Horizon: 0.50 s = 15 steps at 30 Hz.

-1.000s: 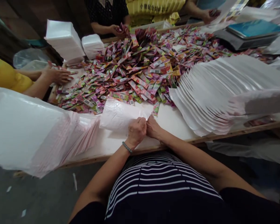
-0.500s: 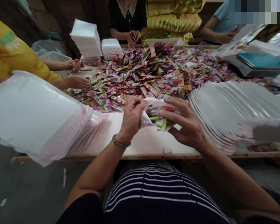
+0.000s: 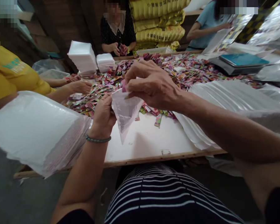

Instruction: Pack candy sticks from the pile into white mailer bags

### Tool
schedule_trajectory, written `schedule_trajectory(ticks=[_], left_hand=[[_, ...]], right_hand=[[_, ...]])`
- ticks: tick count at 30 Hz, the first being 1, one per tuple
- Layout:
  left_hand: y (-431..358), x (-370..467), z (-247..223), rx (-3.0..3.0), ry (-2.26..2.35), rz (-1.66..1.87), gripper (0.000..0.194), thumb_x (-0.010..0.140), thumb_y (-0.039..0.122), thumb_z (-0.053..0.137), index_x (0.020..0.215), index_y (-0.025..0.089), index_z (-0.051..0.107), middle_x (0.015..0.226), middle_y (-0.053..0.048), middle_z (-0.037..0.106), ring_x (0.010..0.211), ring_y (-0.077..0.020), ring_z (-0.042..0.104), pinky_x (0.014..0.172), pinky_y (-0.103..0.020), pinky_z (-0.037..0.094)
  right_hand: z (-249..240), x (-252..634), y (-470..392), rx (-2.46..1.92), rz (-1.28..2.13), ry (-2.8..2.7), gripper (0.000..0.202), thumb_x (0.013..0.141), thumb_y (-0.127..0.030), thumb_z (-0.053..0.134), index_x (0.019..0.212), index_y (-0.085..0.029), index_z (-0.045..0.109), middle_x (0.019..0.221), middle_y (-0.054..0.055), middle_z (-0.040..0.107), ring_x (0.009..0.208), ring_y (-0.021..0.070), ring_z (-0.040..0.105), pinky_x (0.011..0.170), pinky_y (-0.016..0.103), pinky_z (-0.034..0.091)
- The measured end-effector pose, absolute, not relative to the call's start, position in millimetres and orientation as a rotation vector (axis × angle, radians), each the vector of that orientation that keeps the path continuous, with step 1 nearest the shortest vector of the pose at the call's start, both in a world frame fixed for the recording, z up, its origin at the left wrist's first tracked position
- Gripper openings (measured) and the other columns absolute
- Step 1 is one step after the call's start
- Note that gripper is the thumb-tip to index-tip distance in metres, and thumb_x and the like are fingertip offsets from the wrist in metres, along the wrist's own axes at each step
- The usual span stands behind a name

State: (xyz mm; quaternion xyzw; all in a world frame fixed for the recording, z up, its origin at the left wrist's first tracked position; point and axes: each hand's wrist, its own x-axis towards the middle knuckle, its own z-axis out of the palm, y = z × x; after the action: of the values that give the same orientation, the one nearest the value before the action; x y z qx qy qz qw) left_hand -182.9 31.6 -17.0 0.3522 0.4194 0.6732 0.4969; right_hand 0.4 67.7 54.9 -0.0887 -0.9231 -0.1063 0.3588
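A small translucent plastic bag (image 3: 126, 113) hangs point-down over the near part of the table. My left hand (image 3: 104, 115), with a beaded bracelet on the wrist, grips the bag's left upper edge. Across its mouth reaches my right hand (image 3: 152, 82), fingers curled and thumb against the bag's top. A scrap of pink wrapper (image 3: 123, 86) shows by those fingertips; whether they pinch it too is unclear. Behind lies a heap of small colourful packets (image 3: 184, 70). One loose packet (image 3: 158, 120) rests on the white tabletop (image 3: 151, 140), below my right hand.
A stack of flat white bags (image 3: 32, 124) overhangs the table at left; another white stack (image 3: 238, 96) lies right. A scale (image 3: 244, 59) and white foam trays (image 3: 82, 56) stand farther back. A person in yellow (image 3: 16, 71) and two others work around the table.
My right hand has moved up and left over the bag's mouth. My left hand has shifted left, and the bag now hangs down. The green and red packets between my hands no longer show there.
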Motion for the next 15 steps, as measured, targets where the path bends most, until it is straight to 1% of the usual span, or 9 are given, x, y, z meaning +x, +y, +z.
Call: schedule_trajectory(ticks=[3,5,6,10,12,15], left_hand=[[24.6,-185.3,-11.2,0.965,1.159,1.578,0.016,0.062,0.018,0.070,0.067,0.019,0.055,0.048,0.008,0.051,0.039,-0.0074,0.043,0.040,-0.019,0.033],[20.7,-189.0,-10.2,1.058,1.379,1.519,0.016,0.063,0.020,0.069,0.063,0.019,0.053,0.042,0.008,0.046,0.034,-0.0077,0.039,0.036,-0.020,0.028],[19.7,-191.9,-10.6,1.102,1.487,1.512,0.016,0.063,0.021,0.068,0.061,0.019,0.052,0.041,0.008,0.045,0.033,-0.0078,0.038,0.036,-0.020,0.027],[19.3,-208.4,-11.3,1.332,1.742,1.558,0.014,0.065,0.025,0.066,0.063,0.020,0.054,0.043,0.007,0.047,0.035,-0.0084,0.037,0.036,-0.021,0.025],[15.3,-215.9,-8.2,1.404,1.807,1.499,0.014,0.067,0.027,0.065,0.063,0.020,0.054,0.044,0.006,0.049,0.037,-0.0093,0.039,0.037,-0.021,0.027],[-5.3,-220.9,-3.5,1.502,1.889,1.494,0.009,0.072,0.027,0.062,0.068,0.020,0.057,0.053,0.004,0.054,0.044,-0.0109,0.044,0.042,-0.023,0.031]], right_hand=[[57.0,-1.6,68.0,-0.215,-0.292,-2.478,0.025,0.099,-0.024,0.040,0.085,-0.019,0.061,0.087,0.001,0.061,0.086,0.0159,0.057,0.086,0.038,0.041],[52.3,-2.5,68.7,-0.223,-0.208,-2.572,0.028,0.099,-0.019,0.039,0.080,-0.017,0.059,0.075,-0.001,0.057,0.075,0.0134,0.055,0.085,0.038,0.040],[49.1,-2.9,68.3,-0.242,-0.156,-2.587,0.029,0.099,-0.019,0.037,0.079,-0.017,0.059,0.073,-0.001,0.056,0.073,0.0124,0.054,0.086,0.037,0.039],[36.7,-5.1,62.3,-0.294,0.001,-2.483,0.030,0.100,-0.029,0.039,0.081,-0.019,0.059,0.077,-0.002,0.055,0.077,0.0114,0.053,0.090,0.036,0.037],[30.8,-6.2,61.9,-0.265,0.101,-2.444,0.029,0.099,-0.034,0.042,0.081,-0.019,0.059,0.077,-0.001,0.057,0.078,0.0118,0.054,0.085,0.032,0.039],[15.5,-5.6,76.5,-0.450,0.208,-2.263,0.030,0.098,-0.042,0.043,0.092,-0.018,0.061,0.088,0.003,0.062,0.083,0.0143,0.055,0.078,0.028,0.041]])
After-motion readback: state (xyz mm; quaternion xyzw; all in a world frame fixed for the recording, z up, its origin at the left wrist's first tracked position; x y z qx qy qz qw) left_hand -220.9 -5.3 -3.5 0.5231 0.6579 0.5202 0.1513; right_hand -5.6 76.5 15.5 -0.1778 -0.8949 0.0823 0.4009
